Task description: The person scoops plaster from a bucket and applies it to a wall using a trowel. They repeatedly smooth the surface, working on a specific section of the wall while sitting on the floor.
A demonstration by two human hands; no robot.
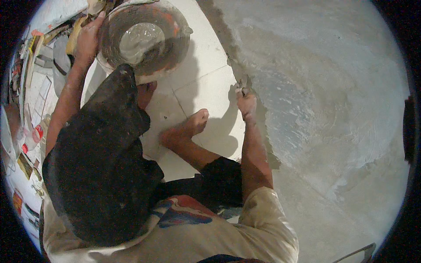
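Note:
My left hand [89,38] is closed at the rim of a round, mortar-crusted bucket [177,41]. Wet grey mortar [139,40] lies in the bottom of it. At the border of a grey plastered surface [324,105], my right hand [247,104] is closed around a small, mortar-smeared trowel [242,86]; its blade is hard to make out. Just right of this hand, the mortar looks wet and shiny, with streaks across it. My bent left leg, in black cloth, hides part of the floor below the bucket.
Pale tiles [175,94] lie under my bare feet, between the bucket and the plastered surface. Along the left side there is clutter, including a clear bottle [33,138] with red parts and a yellow-edged tool [31,46]. A thin dark frame [362,253] shows at the lower right.

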